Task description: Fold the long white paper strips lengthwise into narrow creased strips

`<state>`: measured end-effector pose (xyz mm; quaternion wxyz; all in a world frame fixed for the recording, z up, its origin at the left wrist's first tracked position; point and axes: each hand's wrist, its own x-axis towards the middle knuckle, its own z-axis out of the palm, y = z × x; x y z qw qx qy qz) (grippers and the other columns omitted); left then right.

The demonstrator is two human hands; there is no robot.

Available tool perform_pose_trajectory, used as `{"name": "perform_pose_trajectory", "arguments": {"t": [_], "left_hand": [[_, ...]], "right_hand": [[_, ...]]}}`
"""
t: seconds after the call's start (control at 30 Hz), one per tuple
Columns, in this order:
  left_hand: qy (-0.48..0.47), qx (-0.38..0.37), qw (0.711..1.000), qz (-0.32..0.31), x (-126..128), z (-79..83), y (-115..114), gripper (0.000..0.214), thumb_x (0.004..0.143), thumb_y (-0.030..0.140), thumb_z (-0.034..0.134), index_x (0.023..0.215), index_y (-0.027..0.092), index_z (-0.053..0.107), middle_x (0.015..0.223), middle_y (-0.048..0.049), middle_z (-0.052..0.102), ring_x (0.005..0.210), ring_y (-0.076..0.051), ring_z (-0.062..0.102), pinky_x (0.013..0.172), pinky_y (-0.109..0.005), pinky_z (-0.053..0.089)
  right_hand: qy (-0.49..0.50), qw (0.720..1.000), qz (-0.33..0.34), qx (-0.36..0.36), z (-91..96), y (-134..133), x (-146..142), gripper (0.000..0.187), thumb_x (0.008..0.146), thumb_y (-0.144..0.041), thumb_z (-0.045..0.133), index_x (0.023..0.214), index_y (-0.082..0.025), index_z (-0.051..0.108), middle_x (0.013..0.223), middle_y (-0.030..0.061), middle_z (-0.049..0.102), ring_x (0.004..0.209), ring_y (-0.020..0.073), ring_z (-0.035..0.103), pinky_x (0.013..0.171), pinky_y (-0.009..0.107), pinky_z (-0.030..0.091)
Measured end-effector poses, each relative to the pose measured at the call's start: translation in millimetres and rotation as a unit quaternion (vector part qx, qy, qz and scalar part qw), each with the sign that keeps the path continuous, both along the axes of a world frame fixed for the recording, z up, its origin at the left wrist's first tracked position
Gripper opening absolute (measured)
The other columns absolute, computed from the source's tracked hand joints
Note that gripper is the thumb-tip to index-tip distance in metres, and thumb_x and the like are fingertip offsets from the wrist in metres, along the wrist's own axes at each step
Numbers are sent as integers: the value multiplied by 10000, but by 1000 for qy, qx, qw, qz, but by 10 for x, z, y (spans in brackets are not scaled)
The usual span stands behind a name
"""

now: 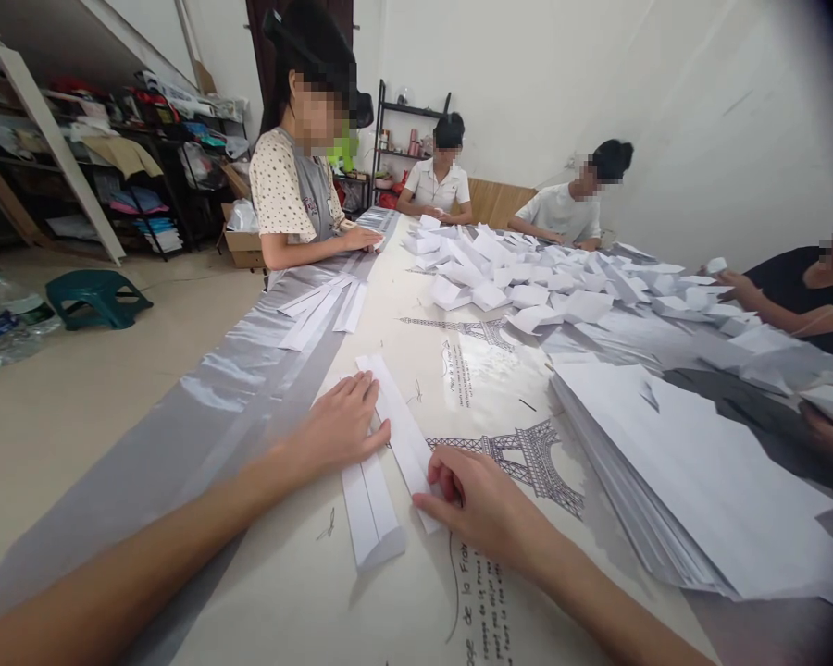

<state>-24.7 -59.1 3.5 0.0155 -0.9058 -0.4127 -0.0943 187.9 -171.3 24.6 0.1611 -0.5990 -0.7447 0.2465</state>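
Observation:
Two folded white paper strips lie side by side on the printed tablecloth in front of me. My left hand (343, 416) is palm down with its fingers stretched out. It rests across the nearer-left paper strip (371, 509), and its fingertips touch the far part of the other paper strip (404, 430). At the near end of that second strip, my right hand (482, 495) has its fingers curled, with thumb and forefinger on the paper's edge. The left strip shows a lengthwise crease and a slanted fold at its near end.
A stack of white paper sheets (694, 472) lies to the right. Behind it spreads a heap of folded white paper pieces (528, 277). More paper strips (319, 310) lie at the far left. Several people sit or stand around the table. A green stool (97, 296) stands on the floor.

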Motion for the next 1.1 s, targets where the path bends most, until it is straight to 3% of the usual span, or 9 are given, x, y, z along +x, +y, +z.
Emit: {"name": "perform_pose_trajectory", "arguments": {"t": [0.3, 0.63, 0.9, 1.1], "left_hand": [[-7, -32, 999, 28, 73, -29, -56, 1007, 844, 824, 297, 1443, 16, 348, 1545, -285, 324, 1453, -406, 272, 1172, -490, 203], [-39, -29, 999, 25, 69, -159, -51, 1049, 833, 846, 259, 1519, 53, 219, 1573, -256, 287, 1471, -405, 222, 1182, -502, 141], [-16, -50, 998, 44, 104, -123, -83, 1070, 843, 839, 236, 1493, -11, 262, 1573, -291, 248, 1487, -393, 178, 1194, -493, 116], [-34, -44, 998, 42, 96, -125, -84, 1042, 844, 828, 261, 1514, 30, 236, 1571, -261, 288, 1478, -395, 209, 1190, -501, 134]], "right_hand": [[4, 997, -32, -74, 115, -83, -36, 312, 863, -364, 624, 622, -209, 499, 612, -12, 621, 581, 145, 523, 524, 286, 362], [-22, 995, -61, -74, 88, -135, -51, 302, 849, -431, 617, 680, -230, 467, 680, 26, 642, 705, 217, 593, 531, 307, 380], [-76, 989, -83, -92, 111, -168, -157, 173, 855, -380, 553, 826, -231, 470, 733, 57, 629, 731, 253, 592, 550, 327, 389], [-75, 989, -79, -97, 109, -161, -145, 203, 869, -349, 545, 735, -231, 450, 726, 50, 621, 709, 231, 575, 557, 316, 380]]}}
